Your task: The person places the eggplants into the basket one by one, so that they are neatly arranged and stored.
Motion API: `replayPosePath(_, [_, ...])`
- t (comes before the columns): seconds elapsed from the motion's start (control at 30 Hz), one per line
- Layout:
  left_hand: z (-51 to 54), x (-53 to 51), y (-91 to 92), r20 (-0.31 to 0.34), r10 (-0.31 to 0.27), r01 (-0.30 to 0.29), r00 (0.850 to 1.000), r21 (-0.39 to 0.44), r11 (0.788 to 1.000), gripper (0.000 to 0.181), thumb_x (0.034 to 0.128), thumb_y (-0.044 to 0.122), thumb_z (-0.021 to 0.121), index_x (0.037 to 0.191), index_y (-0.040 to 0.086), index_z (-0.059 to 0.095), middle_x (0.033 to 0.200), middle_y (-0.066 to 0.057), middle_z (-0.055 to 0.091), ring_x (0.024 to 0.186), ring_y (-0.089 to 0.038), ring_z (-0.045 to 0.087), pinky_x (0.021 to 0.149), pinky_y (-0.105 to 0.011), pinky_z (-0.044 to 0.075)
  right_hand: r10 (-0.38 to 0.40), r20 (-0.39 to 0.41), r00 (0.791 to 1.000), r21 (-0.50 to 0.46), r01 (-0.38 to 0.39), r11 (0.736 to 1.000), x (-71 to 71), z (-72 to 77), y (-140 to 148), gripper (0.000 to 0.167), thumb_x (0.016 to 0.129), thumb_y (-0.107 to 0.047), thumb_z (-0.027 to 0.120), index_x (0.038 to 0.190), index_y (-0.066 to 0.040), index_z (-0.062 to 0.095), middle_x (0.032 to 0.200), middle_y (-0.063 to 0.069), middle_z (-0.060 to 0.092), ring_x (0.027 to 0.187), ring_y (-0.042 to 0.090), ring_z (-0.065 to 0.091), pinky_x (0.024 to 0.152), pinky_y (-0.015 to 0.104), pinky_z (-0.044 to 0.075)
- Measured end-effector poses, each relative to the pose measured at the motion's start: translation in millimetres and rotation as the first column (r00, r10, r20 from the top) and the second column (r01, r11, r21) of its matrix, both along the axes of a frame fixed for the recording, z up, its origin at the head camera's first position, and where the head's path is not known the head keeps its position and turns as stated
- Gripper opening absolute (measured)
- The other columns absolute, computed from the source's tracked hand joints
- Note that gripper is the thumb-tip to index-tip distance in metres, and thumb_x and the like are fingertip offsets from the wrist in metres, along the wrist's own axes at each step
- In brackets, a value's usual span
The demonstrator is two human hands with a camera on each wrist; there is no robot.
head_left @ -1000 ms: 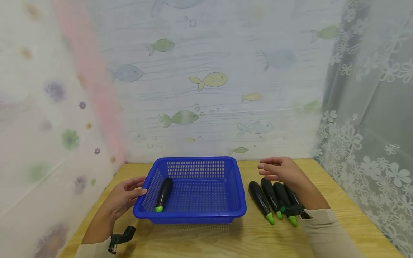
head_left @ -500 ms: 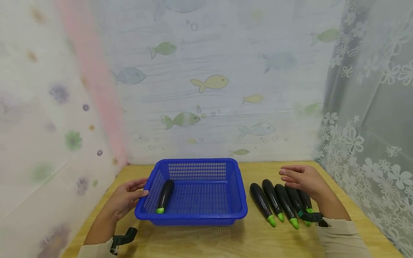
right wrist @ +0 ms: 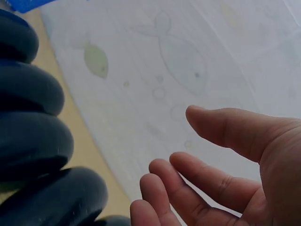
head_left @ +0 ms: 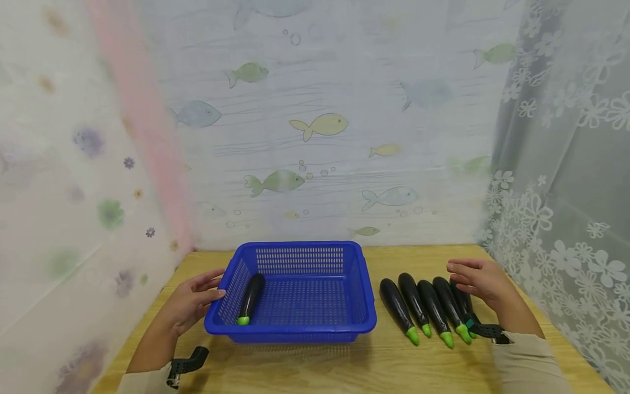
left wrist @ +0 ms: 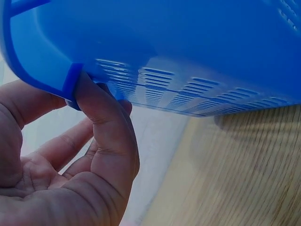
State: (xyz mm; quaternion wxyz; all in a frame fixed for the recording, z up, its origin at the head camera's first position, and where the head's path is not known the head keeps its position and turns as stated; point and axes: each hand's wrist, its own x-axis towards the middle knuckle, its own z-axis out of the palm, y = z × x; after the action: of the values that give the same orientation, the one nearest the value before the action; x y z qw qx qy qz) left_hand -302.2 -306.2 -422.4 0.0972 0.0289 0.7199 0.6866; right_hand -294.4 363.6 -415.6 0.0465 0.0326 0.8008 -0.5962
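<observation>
A blue plastic basket with slotted walls stands on the wooden table. One dark eggplant with a green stem end lies inside it, along the left wall. My left hand pinches the basket's left rim between thumb and finger, as the left wrist view shows up close at the rim. To the right of the basket, several eggplants lie side by side with their green ends toward me. Above the rightmost eggplant hovers my right hand, thumb and fingers apart, holding nothing and partly covering it.
The wooden table reaches back to a fish-patterned curtain. A flowered sheet hangs at the left and a lace curtain at the right. Each wrist wears a black camera mount.
My right hand has moved right across the row of eggplants, uncovering more of them. The left hand stays at the basket rim. The basket and the eggplant in it have not moved.
</observation>
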Motion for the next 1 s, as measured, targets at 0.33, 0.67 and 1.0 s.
replayPosePath(0.33, [-2.1,1.1,0.3,0.002,-0.009,0.009,1.000,0.003,1.000,0.077,0.0973,0.011,0.072,0.162,0.006,0.031,0.147,-0.013,0.056,0.114,-0.024,0.071,0.095,-0.042,0.061,-0.095,0.032,0.995,0.121,0.091,0.989,-1.8,-15.7,20,0.077,0.100,-0.042,0.068,0.152,0.008,0.043,0.121,-0.008,0.067,0.099,-0.003,0.064,0.090,0.029,0.062])
replayPosePath(0.67, [1.6,2.4,-0.6,-0.014,-0.015,0.014,1.000,-0.030,0.999,0.076,0.0974,0.012,0.072,0.162,0.004,0.031,0.151,-0.021,0.052,0.115,-0.024,0.070,0.096,-0.042,0.061,-0.147,0.050,0.988,0.193,0.135,0.972,-0.2,-23.8,25,0.080,0.101,-0.047,0.064,0.154,0.008,0.039,0.161,0.035,0.031,0.137,0.043,0.049,0.087,0.027,0.061])
replayPosePath(1.0, [0.9,0.7,1.0,-0.020,-0.025,0.024,1.000,-0.022,0.999,0.077,0.0985,0.012,0.071,0.162,0.003,0.029,0.156,-0.027,0.043,0.114,-0.021,0.070,0.095,-0.041,0.061,-0.195,0.064,0.979,0.177,0.181,0.967,-0.4,-25.9,34,0.075,0.098,-0.037,0.071,0.151,0.009,0.044,0.146,0.030,0.050,0.088,-0.006,0.057,0.079,0.026,0.062])
